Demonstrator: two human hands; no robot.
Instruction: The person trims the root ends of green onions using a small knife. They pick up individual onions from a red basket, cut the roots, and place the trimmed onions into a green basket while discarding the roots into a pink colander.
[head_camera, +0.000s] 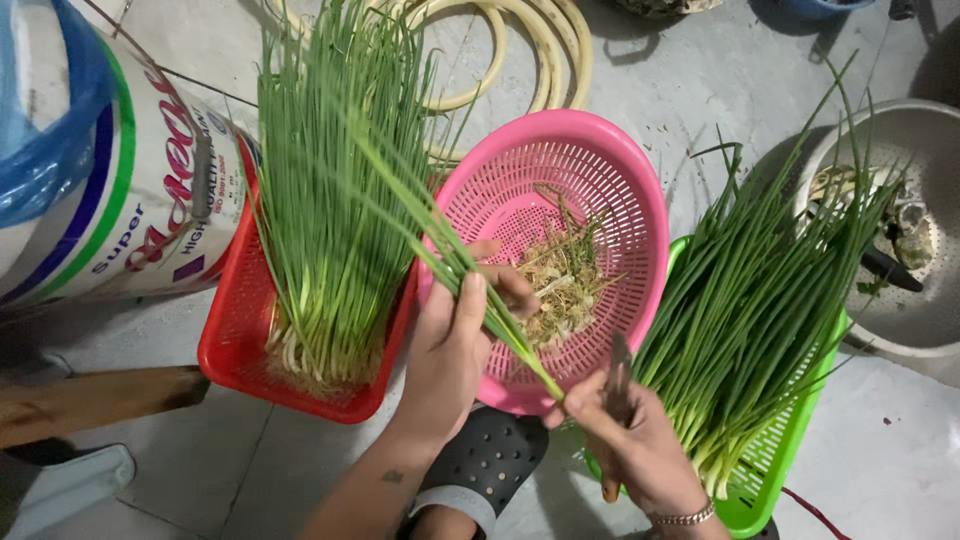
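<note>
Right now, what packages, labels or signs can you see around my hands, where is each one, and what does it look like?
Printed sack: upper left, lying against the red basket; bulging white woven bag with green and blue bands and red and purple lettering.
Blue plastic bag: top left corner, on top of the sack; thin, crumpled, translucent blue, no print visible.
No other labels, signs or screens in view.

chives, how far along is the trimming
Looks partly done: a trimmed bunch lies in the green basket, and cut roots sit in the pink basket. In hand: the left hand holds a few stalks, the right hand a knife. Left: a bunch with roots in the red basket.
</note>
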